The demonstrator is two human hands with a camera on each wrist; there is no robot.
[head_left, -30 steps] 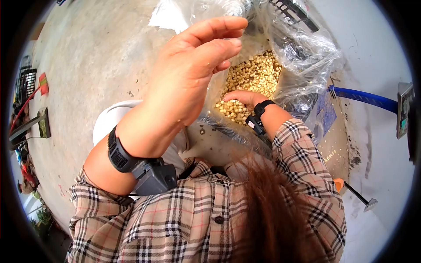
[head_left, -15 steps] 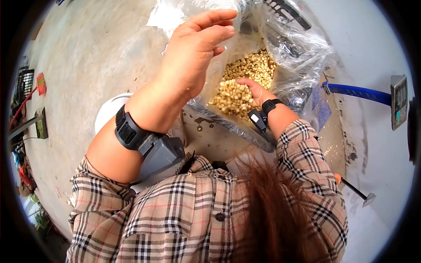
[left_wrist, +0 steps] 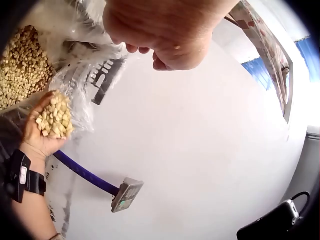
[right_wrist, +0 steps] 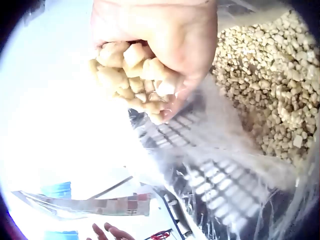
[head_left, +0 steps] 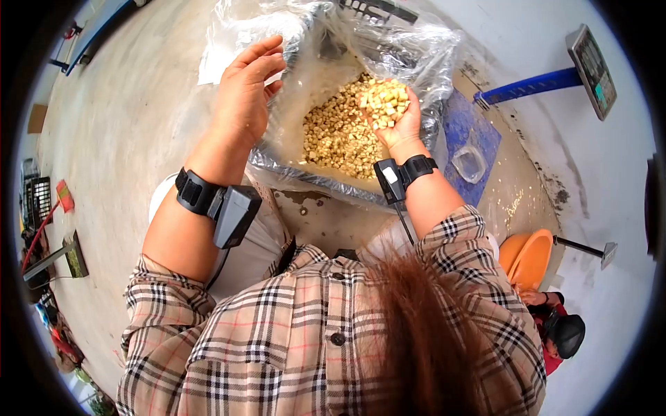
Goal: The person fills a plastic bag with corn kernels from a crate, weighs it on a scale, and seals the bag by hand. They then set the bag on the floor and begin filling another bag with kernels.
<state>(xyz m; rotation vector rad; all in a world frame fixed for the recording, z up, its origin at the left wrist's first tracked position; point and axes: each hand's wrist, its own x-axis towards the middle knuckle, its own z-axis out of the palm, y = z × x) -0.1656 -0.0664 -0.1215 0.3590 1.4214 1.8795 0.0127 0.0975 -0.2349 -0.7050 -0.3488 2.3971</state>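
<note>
My right hand (head_left: pixel 408 130) is cupped palm up above the crate, its fingers curled round a heap of small pale-yellow diced cubes (head_left: pixel 385 102). In the right wrist view the held cubes (right_wrist: pixel 132 75) bulge out between thumb and fingers. Below lies a large bed of the same diced pieces (head_left: pixel 333 132), inside clear plastic sheeting (head_left: pixel 423 69) that lines a dark slatted crate (head_left: pixel 378 8). My left hand (head_left: pixel 243 90) is raised over the crate's left side with fingers loosely bent and nothing in it; a small crumb clings to it in the left wrist view.
A scale's blue post (head_left: pixel 531 88) carries a display (head_left: pixel 593 73) at the right, above a blue platform (head_left: pixel 479 139). Scattered bits (head_left: pixel 512 208) lie on the floor near an orange basin (head_left: pixel 531 260). Another person in a dark cap (head_left: pixel 565 336) is at lower right.
My right hand has scooped up diced pieces from the bed, turned palm up and lifted them. My left hand stays raised. The head view has shifted, bringing the basin and other person into sight.
</note>
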